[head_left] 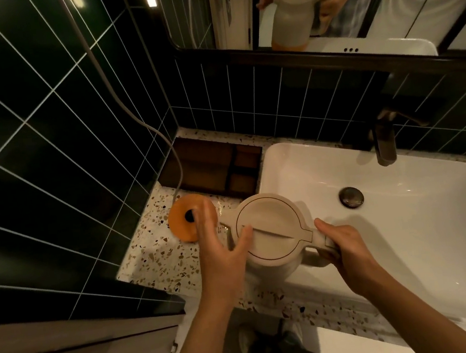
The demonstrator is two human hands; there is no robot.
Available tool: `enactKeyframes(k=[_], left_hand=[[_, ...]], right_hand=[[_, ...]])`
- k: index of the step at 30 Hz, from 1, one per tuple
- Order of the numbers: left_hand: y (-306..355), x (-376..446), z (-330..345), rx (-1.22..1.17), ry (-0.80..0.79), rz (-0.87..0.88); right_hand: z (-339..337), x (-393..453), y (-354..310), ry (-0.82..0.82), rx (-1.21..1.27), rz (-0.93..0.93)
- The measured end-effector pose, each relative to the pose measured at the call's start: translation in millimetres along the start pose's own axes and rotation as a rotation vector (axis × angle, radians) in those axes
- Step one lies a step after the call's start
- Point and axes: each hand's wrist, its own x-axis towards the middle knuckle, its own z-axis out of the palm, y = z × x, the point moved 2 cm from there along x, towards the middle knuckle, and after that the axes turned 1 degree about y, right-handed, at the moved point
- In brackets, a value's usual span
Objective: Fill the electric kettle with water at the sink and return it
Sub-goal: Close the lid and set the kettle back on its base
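A: Where was the cream plastic electric kettle [271, 229]?

B: Off its round orange power base [184, 218], lid shut, hanging over the left rim of the white ceramic sink [402, 213], beside the speckled terrazzo counter [160, 260].

A: And the grip?

B: The right hand [343, 247] was clenched round the handle. The left hand [221, 252] lay spread and released, thumb resting on the lid.

A: Which step?

B: Hard to judge: either carrying it to the dark tap [384, 144] or bringing it back. I couldn't tell if it held water. Filling would call for opening the lid under the spout; returning, for centring it on the base.
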Motion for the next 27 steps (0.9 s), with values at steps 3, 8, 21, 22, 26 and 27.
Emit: enactKeyframes(k=[3,8,21,22,26,27], left_hand=[[-8.6,-3.5,3.8,-0.296,-0.071,-0.267],[-17.5,-1.2,3.9,-0.451,-0.061,-0.283],[-27.4,87.8,-75.3,-0.558,0.109,-0.223],[-30.9,95.7,-80.8,-0.556,0.117,-0.233],[-47.7,122.3,-94.1,-0.567,0.152,-0.272],[-52.3,127.6,-95.8,-0.562,0.154,-0.280]], right_hand=[[2.5,3.7,-1.2,0.002,0.012,0.019],[17.2,20.8,-11.8,0.034,-0.041,0.091],[130.1,114.2,-40.0,-0.186,-0.252,-0.004],[137.8,120.3,-38.6,-0.202,-0.276,-0.013],[160.0,141.8,-28.6,-0.281,-0.405,-0.027],[163.5,146.6,-25.6,-0.300,-0.433,-0.024]])
